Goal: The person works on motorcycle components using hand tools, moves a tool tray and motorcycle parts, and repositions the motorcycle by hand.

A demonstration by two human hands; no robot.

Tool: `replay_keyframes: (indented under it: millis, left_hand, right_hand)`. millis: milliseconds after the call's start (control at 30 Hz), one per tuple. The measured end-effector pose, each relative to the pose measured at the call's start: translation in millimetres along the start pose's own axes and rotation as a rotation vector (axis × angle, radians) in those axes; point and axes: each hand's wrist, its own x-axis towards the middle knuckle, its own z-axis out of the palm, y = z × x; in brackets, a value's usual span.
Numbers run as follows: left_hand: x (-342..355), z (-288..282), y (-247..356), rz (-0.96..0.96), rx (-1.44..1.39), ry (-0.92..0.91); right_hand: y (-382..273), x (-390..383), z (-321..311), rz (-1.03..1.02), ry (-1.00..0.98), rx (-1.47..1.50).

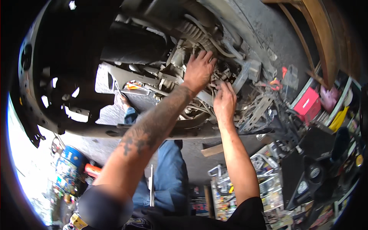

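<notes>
Both hands reach into a dusty vehicle engine bay. My left hand (pixel 199 71) lies with its fingers spread over engine parts, just below a ribbed hose (pixel 191 32). Close by, to the right and nearer to me, my right hand (pixel 225 100) has its fingers bent and drawn together at a cluster of small parts and lines. What its fingertips grip, if anything, is hidden. A smooth bent pipe (pixel 200 27) runs beside the ribbed hose. Thin hoses and cables (pixel 201 104) pass below the hands. My left forearm covers part of the bay.
A dark metal crossbeam (pixel 184 133) spans the bay's near side, under my forearms. Loose metal parts (pixel 262 107) are heaped at right, before a red bin (pixel 308 105). Small items fill a rack (pixel 226 191) lower right. A blue drum (pixel 73 155) stands at left; a wooden strip (pixel 212 150) lies below.
</notes>
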Motion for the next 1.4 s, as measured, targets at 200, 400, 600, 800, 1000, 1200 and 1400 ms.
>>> replay_keyframes:
  millis: [200, 400, 600, 800, 1000, 1200, 1400]
  left_hand:
    - [26.9, -4.7, -25.3, 0.757, 0.469, -0.286]
    - [51.6, 16.9, -32.2, 0.930, 0.497, -0.270]
    - [60.9, 17.9, -30.2, 1.002, 0.523, -0.406]
    - [62.6, 9.8, -34.0, 0.998, 0.521, -0.448]
    - [61.8, 9.4, -34.8, 0.931, 0.544, -0.490]
    - [50.8, 7.4, -18.1, 0.738, 0.403, -0.459]
    - [49.8, 16.6, 1.7, 0.764, 0.426, -0.411]
  right_hand:
    - [-24.4, -6.8, 25.1, 0.145, -0.045, 0.126]
    - [-37.7, -11.7, 65.9, 0.565, 0.085, 0.473]
    - [-31.3, -7.1, 70.7, 0.879, 0.165, 0.861]
    - [15.2, -12.2, 74.4, 0.438, 0.058, 0.239]
    - [-47.2, -6.4, 87.5, 0.845, 0.222, 0.512]
    - [-69.5, 7.3, 79.9, 0.982, 0.245, 1.183]
    - [-70.5, 31.0, 129.3, 0.699, 0.680, 1.025]
